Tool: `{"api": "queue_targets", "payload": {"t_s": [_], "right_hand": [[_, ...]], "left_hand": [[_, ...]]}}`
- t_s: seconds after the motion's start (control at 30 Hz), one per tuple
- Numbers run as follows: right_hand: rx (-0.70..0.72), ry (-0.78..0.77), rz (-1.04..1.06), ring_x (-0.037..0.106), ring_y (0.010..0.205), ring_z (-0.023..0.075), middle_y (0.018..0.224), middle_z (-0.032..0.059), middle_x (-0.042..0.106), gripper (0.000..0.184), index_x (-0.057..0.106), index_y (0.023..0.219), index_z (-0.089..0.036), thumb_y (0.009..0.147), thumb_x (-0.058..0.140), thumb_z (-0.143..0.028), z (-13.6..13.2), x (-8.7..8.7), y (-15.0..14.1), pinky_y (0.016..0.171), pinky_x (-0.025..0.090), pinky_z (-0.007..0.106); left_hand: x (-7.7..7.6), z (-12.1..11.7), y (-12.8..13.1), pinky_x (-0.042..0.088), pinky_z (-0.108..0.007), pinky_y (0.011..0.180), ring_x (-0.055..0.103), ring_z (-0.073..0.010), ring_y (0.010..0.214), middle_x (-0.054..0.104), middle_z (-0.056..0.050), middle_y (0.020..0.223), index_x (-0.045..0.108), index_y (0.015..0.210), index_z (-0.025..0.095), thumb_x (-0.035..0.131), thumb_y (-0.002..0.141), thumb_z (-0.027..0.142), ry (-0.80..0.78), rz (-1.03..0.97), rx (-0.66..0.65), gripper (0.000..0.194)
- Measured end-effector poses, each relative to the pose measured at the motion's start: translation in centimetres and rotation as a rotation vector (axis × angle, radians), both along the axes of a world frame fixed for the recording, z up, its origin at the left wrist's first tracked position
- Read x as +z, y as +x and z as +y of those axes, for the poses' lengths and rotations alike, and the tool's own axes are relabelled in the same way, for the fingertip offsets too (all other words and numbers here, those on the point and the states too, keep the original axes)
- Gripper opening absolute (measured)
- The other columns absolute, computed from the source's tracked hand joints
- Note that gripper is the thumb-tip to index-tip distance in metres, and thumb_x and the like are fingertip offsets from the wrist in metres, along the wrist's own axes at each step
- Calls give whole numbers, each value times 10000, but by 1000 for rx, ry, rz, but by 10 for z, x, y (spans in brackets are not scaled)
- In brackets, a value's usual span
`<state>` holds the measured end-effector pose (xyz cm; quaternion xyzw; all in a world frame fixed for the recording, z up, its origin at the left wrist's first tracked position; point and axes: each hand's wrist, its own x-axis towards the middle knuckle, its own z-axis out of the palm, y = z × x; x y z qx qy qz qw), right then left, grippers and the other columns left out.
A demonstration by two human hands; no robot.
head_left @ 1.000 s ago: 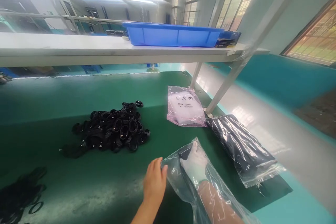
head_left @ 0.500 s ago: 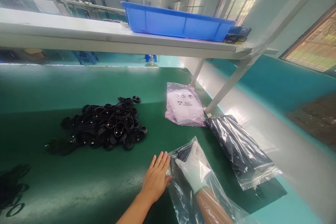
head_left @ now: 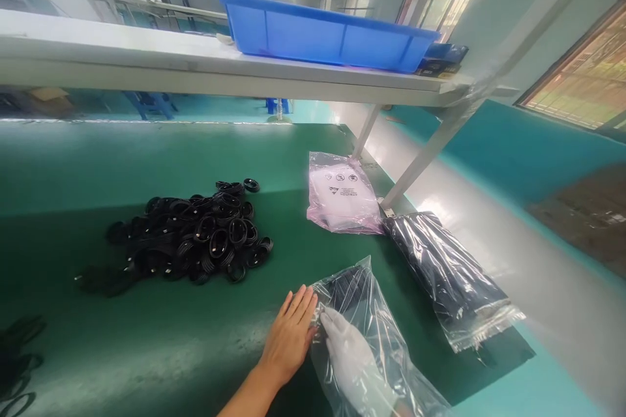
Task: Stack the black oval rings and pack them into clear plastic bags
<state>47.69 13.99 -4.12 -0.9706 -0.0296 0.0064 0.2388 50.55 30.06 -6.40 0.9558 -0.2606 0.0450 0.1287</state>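
My bare left hand [head_left: 292,332] lies with its fingers stretched out along the left edge of a clear plastic bag [head_left: 391,332], fingertips touching its corner. Inside the bag is my right hand [head_left: 349,355] in a white glove, seen through the film. Its fingers are extended, close together, and point at the left edge beside my left hand. A bundle of dark ribbed items [head_left: 348,288] rests at the far end of the bag, just beyond the gloved fingers. Glare on the film blurs the exact kind of these items.
A heap of coiled black cables [head_left: 195,234] covers the green table [head_left: 161,339] at left. To the right lie a pink antistatic bag [head_left: 342,192] and a filled clear bag of dark items [head_left: 445,273]. A shelf [head_left: 171,75] with a blue bin [head_left: 323,32] crosses above; its post stands at right.
My right hand has drawn back toward me inside the bag and shifted left, away from the far corner. The dark bundle is now uncovered. My left hand has stayed nearly in place.
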Motion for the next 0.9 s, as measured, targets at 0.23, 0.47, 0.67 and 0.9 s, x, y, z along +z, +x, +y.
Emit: {"api": "queue_targets", "payload": {"t_s": [0.23, 0.47, 0.67, 0.9], "right_hand": [[-35, 16, -72, 529, 1062, 258, 1116, 57, 580, 407, 507, 1170, -315, 771, 475, -394, -19, 9, -2, 758, 479, 369], [-68, 9, -95, 476, 1140, 253, 1205, 46, 527, 600, 357, 1300, -306, 715, 488, -329, -14, 7, 27, 848, 447, 382], [-21, 21, -48, 486, 1131, 207, 1222, 44, 519, 590, 360, 1299, -283, 719, 465, -256, -1, 3, 55, 894, 422, 335], [16, 5, -50, 521, 1076, 234, 1135, 19, 585, 473, 523, 1154, -360, 701, 474, -236, -13, 2, 34, 869, 439, 376]], "left_hand": [[-18, 5, 4, 326, -427, 1030, 264, -198, 1286, 287, -51, 1406, 159, 1372, 220, 343, 871, 281, 14, -56, -1, 537], [-30, 6, 5, 353, -419, 1013, 280, -199, 1280, 288, -39, 1405, 173, 1370, 223, 364, 843, 229, 64, -89, 35, 560], [-20, 7, 21, 308, -446, 1038, 253, -195, 1291, 287, -35, 1406, 171, 1368, 231, 370, 843, 222, 52, -39, 15, 561], [-4, 14, 41, 277, -431, 1052, 227, -190, 1301, 258, -23, 1421, 167, 1365, 264, 343, 867, 243, 45, -5, -78, 530]]}}
